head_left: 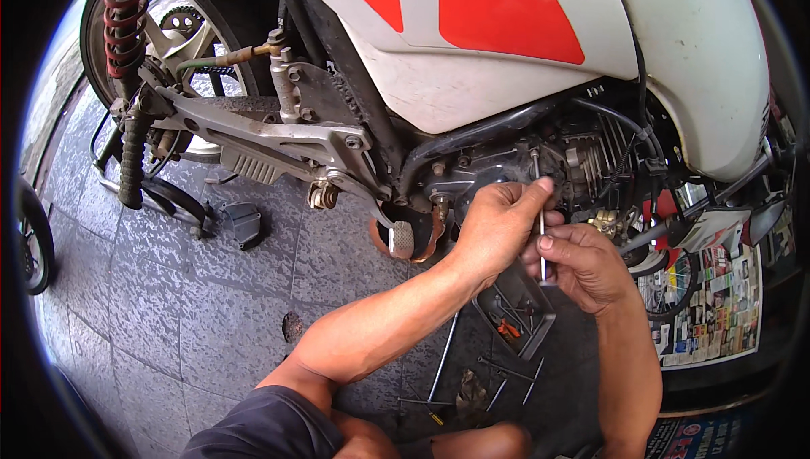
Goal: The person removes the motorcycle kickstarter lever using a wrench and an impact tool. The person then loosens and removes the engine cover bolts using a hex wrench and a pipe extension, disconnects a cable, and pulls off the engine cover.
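Note:
A slim chrome T-handle wrench [542, 244] stands between my hands, its upper end against the engine [489, 174] of a motorcycle. My left hand [504, 227] is closed around the upper shaft, thumb lying along it. Lower down, my right hand [586, 267] pinches the wrench near its handle end with thumb and fingers. My fingers partly cover the shaft and handle. Just right of the wrench tip are the cylinder fins [595, 159]. The brake pedal [401, 240] lies to the left of my left hand.
Below my hands sits a tool tray [540, 337] with orange-handled pliers [509, 329]. Another T-handle wrench [443, 359] and several thin tools lie on the tiled floor [245, 311]. A dark plastic cover [243, 224] rests at left. White-and-red bodywork [498, 96] overhangs the engine.

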